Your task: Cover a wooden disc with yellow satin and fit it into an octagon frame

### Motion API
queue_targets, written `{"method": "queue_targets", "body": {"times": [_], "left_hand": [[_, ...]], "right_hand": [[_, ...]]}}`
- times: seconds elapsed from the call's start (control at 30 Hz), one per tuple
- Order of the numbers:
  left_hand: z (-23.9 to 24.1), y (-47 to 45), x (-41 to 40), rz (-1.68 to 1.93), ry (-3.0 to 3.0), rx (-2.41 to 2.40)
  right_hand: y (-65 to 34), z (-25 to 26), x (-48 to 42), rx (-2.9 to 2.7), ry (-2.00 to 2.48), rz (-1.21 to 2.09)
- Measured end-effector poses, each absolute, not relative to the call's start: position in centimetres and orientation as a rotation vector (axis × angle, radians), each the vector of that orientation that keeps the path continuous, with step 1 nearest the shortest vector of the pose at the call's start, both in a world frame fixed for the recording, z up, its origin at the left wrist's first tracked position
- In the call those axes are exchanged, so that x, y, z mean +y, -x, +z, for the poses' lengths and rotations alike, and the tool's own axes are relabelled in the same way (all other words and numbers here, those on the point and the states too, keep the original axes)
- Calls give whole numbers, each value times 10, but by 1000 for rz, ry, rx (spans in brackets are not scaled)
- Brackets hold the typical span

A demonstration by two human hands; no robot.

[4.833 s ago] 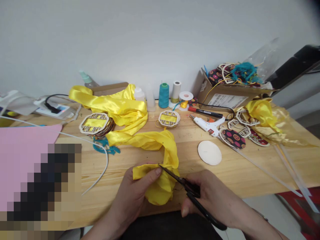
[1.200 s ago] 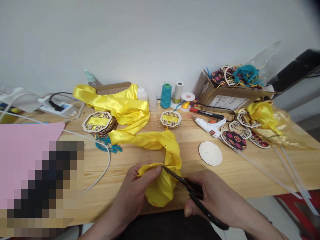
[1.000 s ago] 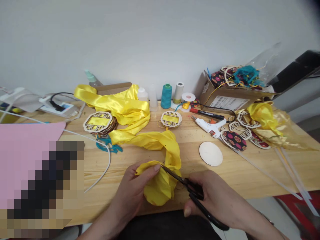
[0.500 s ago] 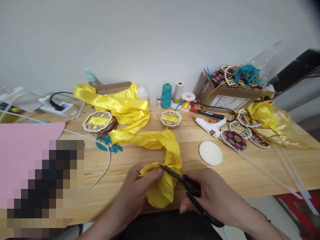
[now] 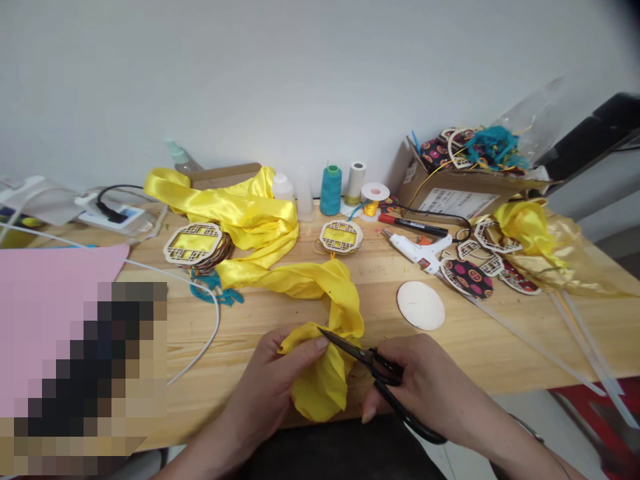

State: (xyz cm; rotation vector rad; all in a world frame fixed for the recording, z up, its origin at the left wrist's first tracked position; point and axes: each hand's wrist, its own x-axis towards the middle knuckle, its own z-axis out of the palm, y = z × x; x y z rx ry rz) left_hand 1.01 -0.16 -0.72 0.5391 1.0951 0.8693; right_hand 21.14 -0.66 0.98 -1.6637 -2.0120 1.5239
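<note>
My left hand point(image 5: 273, 373) is closed on the near end of a long yellow satin fabric strip point(image 5: 320, 387), thumb on top. The strip runs back across the table in loose folds. In my right hand point(image 5: 425, 373) are black-handled scissors point(image 5: 370, 363), fingers through the handles. Their blades lie over the fabric, tips close to my left thumb, and look nearly closed. A round white disc point(image 5: 421, 305) lies flat to the right. Behind the fabric sits an octagonal wooden lattice ornament point(image 5: 341, 237) with yellow backing.
Stacked lattice ornaments point(image 5: 195, 245) stand at left. A teal thread spool point(image 5: 331, 191), a marker point(image 5: 413, 225) and a white glue gun point(image 5: 419, 250) lie toward the back. A filled cardboard box point(image 5: 457, 190) stands back right. A white cable point(image 5: 217, 320) loops at left.
The scissor blades have drawn closer together, and the lower handle has risen slightly. My left hand still grips the fabric in nearly the same spot.
</note>
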Motion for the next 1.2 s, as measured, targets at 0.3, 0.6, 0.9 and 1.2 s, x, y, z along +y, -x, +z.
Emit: {"method": "queue_targets", "body": {"times": [0.3, 0.6, 0.9, 1.2], "left_hand": [[-6, -6, 2, 877, -493, 1025], [-7, -3, 5, 1046, -362, 954], [-8, -13, 6, 1025, -390, 1046], [-9, -13, 6, 957, -356, 1137]], "right_hand": [[-213, 6, -5, -1892, 1730, 1495], [-212, 1, -6, -1804, 1742, 1502], [-210, 0, -9, -1816, 1702, 1552], [-211, 0, -9, -1824, 1544, 1675]]}}
